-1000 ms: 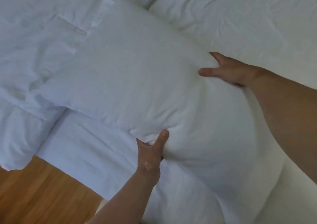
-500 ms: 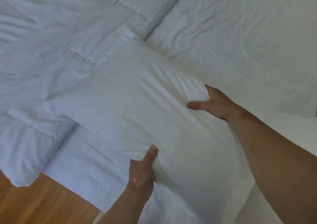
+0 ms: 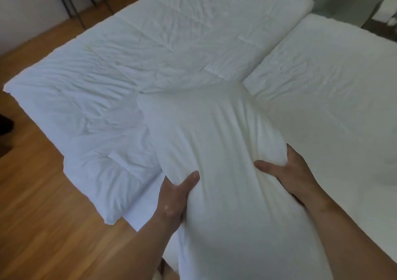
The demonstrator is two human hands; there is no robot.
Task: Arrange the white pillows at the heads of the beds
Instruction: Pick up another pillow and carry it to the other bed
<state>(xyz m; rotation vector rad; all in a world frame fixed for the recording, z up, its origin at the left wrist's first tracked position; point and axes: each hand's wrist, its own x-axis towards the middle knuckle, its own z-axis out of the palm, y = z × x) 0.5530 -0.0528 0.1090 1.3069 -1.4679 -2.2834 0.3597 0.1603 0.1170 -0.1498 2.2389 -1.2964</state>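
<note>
A white pillow [image 3: 217, 142] is gripped by the left hand [image 3: 171, 198] and right hand [image 3: 287, 170] above the beds' [image 3: 322, 69] seam; placement at a head is judged next.

Rumpled white duvet [image 3: 133, 69] on bed [image 3: 335, 99]

Hidden and cut-off parts

The pillow [image 3: 225, 151] was cut off by the bottom edge; most fingers [image 3: 289, 153] were buried behind it, and small items on the nightstand [image 3: 384, 15] could not be identified.
</note>
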